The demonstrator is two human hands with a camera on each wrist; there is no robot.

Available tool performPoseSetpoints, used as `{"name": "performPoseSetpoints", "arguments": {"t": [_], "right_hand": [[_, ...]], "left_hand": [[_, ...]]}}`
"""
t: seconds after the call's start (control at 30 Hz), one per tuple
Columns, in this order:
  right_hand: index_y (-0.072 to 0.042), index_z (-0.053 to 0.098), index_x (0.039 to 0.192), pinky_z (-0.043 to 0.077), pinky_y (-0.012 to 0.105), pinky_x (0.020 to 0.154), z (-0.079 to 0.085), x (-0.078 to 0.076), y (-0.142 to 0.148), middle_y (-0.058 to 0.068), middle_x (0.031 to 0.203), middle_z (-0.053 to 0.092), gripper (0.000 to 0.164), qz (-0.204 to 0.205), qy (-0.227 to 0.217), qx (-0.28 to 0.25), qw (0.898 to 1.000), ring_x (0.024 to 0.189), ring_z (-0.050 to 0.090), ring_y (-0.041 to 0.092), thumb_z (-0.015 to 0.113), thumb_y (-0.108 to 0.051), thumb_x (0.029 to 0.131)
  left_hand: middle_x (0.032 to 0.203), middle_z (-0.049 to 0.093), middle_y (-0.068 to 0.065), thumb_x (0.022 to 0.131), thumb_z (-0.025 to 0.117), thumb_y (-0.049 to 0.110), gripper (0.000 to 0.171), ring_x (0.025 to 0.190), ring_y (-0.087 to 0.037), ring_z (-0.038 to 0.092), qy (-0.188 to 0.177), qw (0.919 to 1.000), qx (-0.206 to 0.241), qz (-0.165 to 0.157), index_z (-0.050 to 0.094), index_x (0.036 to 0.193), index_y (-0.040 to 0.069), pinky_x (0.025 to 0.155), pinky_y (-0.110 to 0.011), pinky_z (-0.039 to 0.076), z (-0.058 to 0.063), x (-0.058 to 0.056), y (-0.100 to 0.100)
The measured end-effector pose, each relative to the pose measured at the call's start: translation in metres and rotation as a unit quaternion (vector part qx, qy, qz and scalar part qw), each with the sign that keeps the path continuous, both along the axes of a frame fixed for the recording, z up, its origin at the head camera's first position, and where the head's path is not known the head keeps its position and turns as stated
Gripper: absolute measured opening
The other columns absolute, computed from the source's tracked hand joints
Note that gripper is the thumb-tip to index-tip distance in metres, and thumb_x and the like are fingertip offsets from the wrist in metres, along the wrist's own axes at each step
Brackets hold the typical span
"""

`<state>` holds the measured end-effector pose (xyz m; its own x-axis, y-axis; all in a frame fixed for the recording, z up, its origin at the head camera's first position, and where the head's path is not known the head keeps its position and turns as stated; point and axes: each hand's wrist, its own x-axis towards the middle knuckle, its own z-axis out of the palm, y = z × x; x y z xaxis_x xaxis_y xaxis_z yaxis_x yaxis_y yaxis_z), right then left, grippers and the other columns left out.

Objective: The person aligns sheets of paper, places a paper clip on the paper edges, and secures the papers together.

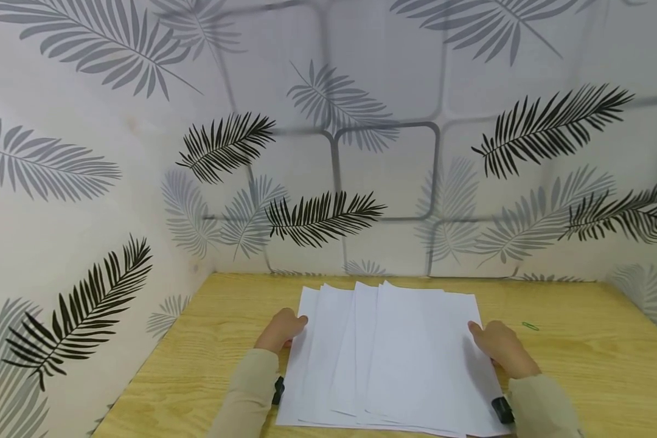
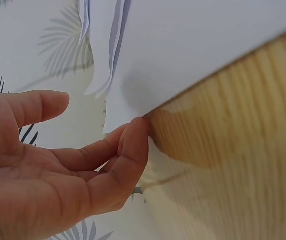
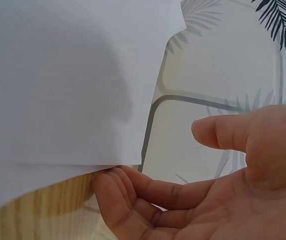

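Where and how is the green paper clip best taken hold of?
Probably across the long sides of the green paper clip, near its middle, with the right hand from above: it lies flat and narrow on the wood-grain table, apart from the paper sheets.

Right hand (image 3: pixel 223 200) fingertips touch paper (image 3: pixel 58 90) at lower edge, thumb off paper; table (image 3: pixel 38 212) below paper, leaf-print wall (image 3: pixel 208 70) right of it.
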<state>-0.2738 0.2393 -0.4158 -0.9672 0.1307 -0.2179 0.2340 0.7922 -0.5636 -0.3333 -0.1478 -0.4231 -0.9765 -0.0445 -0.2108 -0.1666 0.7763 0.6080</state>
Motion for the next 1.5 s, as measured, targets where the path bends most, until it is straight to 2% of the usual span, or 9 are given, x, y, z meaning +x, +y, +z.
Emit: {"name": "performPoseSetpoints", "arguments": {"t": [0.23,0.47,0.6,0.7,0.83,0.93,1.1,1.37,1.5], "right_hand": [[0.020,0.049,0.094,0.041,0.030,0.055,0.003,0.002,-0.003,0.014,0.070,0.048,0.049,0.014,0.012,0.008,1.000,0.058,0.049,0.021,0.036,-0.026,0.102],[0.022,0.049,0.097,0.041,0.031,0.058,0.002,0.001,-0.005,0.016,0.073,0.049,0.049,0.012,0.013,0.014,1.000,0.061,0.049,0.022,0.036,-0.026,0.102],[0.022,0.049,0.099,0.040,0.030,0.058,0.003,0.000,-0.007,0.018,0.075,0.049,0.049,0.009,0.016,0.006,1.000,0.062,0.049,0.022,0.037,-0.025,0.102],[0.024,0.048,0.101,0.041,0.031,0.060,0.004,0.001,-0.008,0.020,0.079,0.050,0.049,0.014,0.024,0.006,1.000,0.065,0.050,0.024,0.037,-0.024,0.102],[0.022,0.050,0.096,0.042,0.031,0.056,0.003,0.003,-0.009,0.018,0.075,0.051,0.047,0.019,0.035,-0.002,0.999,0.060,0.051,0.023,0.038,-0.023,0.101],[0.020,0.050,0.093,0.043,0.030,0.054,0.002,0.003,-0.009,0.016,0.073,0.051,0.047,0.020,0.033,-0.005,0.999,0.056,0.051,0.022,0.038,-0.024,0.101],[0.021,0.050,0.096,0.042,0.028,0.054,0.000,0.002,-0.010,0.016,0.073,0.051,0.048,0.016,0.027,-0.003,1.000,0.055,0.051,0.020,0.037,-0.025,0.102],[0.021,0.048,0.097,0.040,0.028,0.054,-0.002,0.001,-0.012,0.016,0.073,0.050,0.048,0.013,0.021,-0.008,1.000,0.056,0.049,0.020,0.037,-0.025,0.102],[0.021,0.049,0.096,0.040,0.028,0.054,-0.004,0.002,-0.012,0.015,0.072,0.049,0.048,0.014,0.024,-0.009,1.000,0.057,0.048,0.021,0.037,-0.025,0.102]], "left_hand": [[0.096,0.055,-0.019,0.097,0.050,0.021,0.040,0.048,-0.017,0.040,0.005,0.9999,0.009,-0.008,0.050,0.116,-0.013,0.045,-0.024,0.037,0.003,0.003,0.002],[0.080,0.051,-0.013,0.098,0.050,0.022,0.032,0.047,-0.016,0.038,0.004,0.9999,0.012,-0.007,0.051,0.106,-0.009,0.046,-0.026,0.036,0.003,0.001,0.006],[0.086,0.053,-0.015,0.098,0.050,0.022,0.034,0.047,-0.016,0.039,0.001,0.9999,0.014,-0.009,0.051,0.110,-0.010,0.045,-0.026,0.037,0.003,0.000,0.007],[0.084,0.054,-0.015,0.098,0.050,0.022,0.037,0.046,-0.015,0.039,0.001,0.9998,0.014,-0.014,0.052,0.114,-0.011,0.044,-0.025,0.037,0.004,0.000,0.009],[0.085,0.056,-0.016,0.098,0.050,0.022,0.038,0.046,-0.016,0.041,0.003,0.9998,0.010,-0.019,0.052,0.116,-0.012,0.044,-0.025,0.037,0.004,0.002,0.011],[0.087,0.054,-0.015,0.098,0.050,0.022,0.035,0.048,-0.017,0.041,0.001,0.9998,0.008,-0.018,0.053,0.111,-0.010,0.046,-0.026,0.037,0.003,0.003,0.013],[0.077,0.049,-0.012,0.098,0.050,0.022,0.029,0.048,-0.016,0.039,0.000,0.9996,0.017,-0.021,0.053,0.100,-0.007,0.047,-0.026,0.037,0.003,0.003,0.015],[0.088,0.053,-0.014,0.098,0.051,0.021,0.032,0.052,-0.017,0.042,0.007,0.9993,0.023,-0.029,0.053,0.107,-0.010,0.049,-0.027,0.040,0.003,0.005,0.020],[0.081,0.049,-0.011,0.098,0.051,0.020,0.029,0.053,-0.017,0.042,0.009,0.9988,0.034,-0.033,0.052,0.101,-0.008,0.050,-0.027,0.041,0.003,0.007,0.023]]}}
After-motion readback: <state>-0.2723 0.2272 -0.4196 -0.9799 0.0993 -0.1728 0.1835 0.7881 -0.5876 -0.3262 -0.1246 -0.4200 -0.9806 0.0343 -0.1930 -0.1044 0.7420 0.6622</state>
